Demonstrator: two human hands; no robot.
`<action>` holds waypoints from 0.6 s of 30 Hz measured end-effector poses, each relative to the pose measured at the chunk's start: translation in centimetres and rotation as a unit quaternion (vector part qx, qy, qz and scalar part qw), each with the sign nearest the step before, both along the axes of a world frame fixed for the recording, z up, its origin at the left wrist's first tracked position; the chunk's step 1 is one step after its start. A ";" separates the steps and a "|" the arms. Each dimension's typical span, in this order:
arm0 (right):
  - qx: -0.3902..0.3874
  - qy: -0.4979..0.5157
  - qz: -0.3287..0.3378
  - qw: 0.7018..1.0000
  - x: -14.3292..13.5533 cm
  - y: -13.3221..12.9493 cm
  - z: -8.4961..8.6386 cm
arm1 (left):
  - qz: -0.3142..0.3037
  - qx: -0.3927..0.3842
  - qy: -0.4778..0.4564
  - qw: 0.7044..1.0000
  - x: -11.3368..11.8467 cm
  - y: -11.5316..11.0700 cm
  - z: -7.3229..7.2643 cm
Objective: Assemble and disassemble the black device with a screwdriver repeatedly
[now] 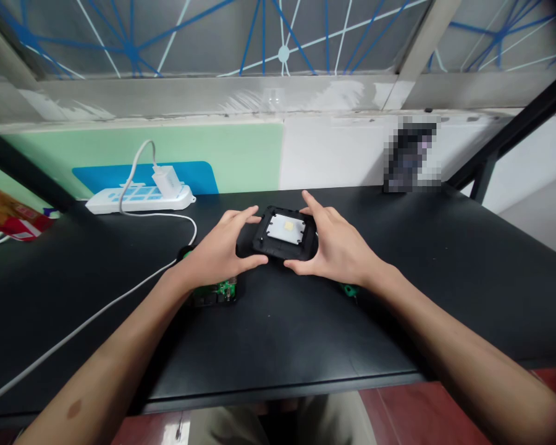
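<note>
Both hands, left hand (pixel 222 250) and right hand (pixel 336 247), curled around black square housing (pixel 285 238) with silver plate, gripping opposite sides above desk (pixel 398 296) middle; green circuit board (pixel 215 290) beneath left wrist.

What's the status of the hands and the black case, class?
Left hand and right hand both grip the black case, silver plate up. Green circuit board under left wrist. White cable lies clear.

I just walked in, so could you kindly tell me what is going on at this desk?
A person holds a black square device with a silvery plate in its middle, left hand and right hand gripping its sides above the black table. A green circuit board lies under the left wrist. A white power strip sits behind.
</note>
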State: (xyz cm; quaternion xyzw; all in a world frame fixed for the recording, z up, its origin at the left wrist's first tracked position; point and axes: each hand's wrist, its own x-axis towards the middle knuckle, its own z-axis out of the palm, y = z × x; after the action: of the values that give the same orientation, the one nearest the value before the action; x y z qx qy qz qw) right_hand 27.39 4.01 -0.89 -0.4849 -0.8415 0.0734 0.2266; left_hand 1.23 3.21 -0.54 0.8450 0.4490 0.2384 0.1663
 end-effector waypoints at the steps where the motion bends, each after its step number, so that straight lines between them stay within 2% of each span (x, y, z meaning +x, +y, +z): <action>1: -0.001 0.004 0.000 1.000 0.1 0.0 0.0 | -0.003 -0.001 0.002 1.000 0.0 0.0 0.0; 8: -0.010 0.005 -0.011 1.000 0.2 -0.1 0.1 | 0.038 0.018 0.000 0.999 -0.4 -0.2 0.8; 12: -0.009 0.005 -0.002 1.000 0.2 0.1 0.0 | 0.007 0.010 0.033 0.999 0.3 -0.7 0.6; 18: -0.017 0.010 0.000 1.000 0.5 0.3 -0.3 | -0.031 0.096 0.072 0.992 0.5 -0.5 0.2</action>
State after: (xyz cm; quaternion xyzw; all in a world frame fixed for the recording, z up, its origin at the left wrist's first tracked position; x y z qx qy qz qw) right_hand 27.93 4.30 -1.19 -0.4878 -0.8378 0.0928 0.2271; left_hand 1.77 2.67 -0.34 0.8855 0.4086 0.2131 0.0592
